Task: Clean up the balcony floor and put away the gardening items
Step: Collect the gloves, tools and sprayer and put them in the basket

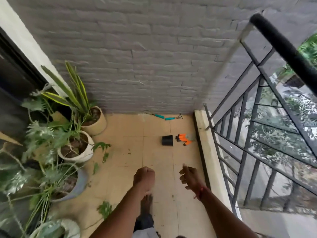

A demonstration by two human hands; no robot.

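Note:
A small black pot lies tipped on its side on the beige tiled floor. Just right of it lie orange and grey gardening gloves. Two green-handled hand tools rest at the foot of the grey brick wall. My left hand hangs above the floor with its fingers curled into a fist, holding nothing. My right hand is beside it, fingers loosely curled and empty. Both hands are well short of the pot and gloves. Specks of soil and leaf bits dot the tiles.
Potted plants line the left side, with leaves reaching over the floor. A low ledge and black metal railing close off the right side. My bare foot stands on the tiles below my hands.

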